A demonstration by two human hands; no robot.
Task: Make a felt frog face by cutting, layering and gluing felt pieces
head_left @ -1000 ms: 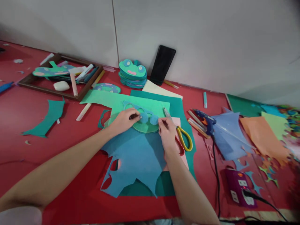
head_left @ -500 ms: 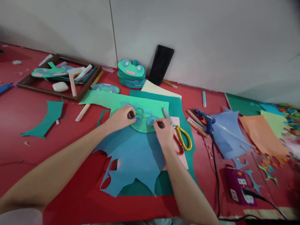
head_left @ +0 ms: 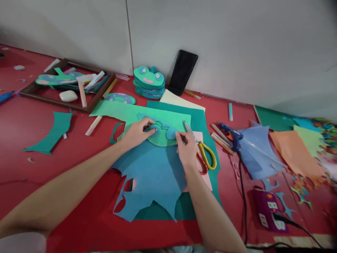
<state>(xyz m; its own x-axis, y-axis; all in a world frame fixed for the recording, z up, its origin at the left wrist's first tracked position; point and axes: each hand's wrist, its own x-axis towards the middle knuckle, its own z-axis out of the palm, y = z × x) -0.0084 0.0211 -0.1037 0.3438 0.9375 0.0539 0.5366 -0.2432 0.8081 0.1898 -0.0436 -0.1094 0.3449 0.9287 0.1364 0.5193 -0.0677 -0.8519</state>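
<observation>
My left hand (head_left: pixel 137 133) and my right hand (head_left: pixel 187 151) work at a green frog-face felt cutout (head_left: pixel 162 136) that lies on a ragged blue felt sheet (head_left: pixel 152 175). The left fingers are pinched on a small blue felt circle at the cutout's left eye. The right fingertips press near a second blue circle (head_left: pixel 171 133) at the right eye, fingers curled and close together. Yellow- and red-handled scissors (head_left: pixel 204 156) lie just right of my right hand.
A blue glue gun (head_left: pixel 231 135) with a black cord lies to the right, near a purple power strip (head_left: pixel 270 211). Finished frog faces (head_left: pixel 149 82) and a black phone (head_left: pixel 183 72) lean on the wall. A brown tray (head_left: pixel 65 88) with markers stands at left. Felt sheets and scraps cover the right side.
Both hands shifted slightly over the frog cutout; the left fingers moved the left blue circle onto the eye spot, and the right fingers pressed closer to the right circle.
</observation>
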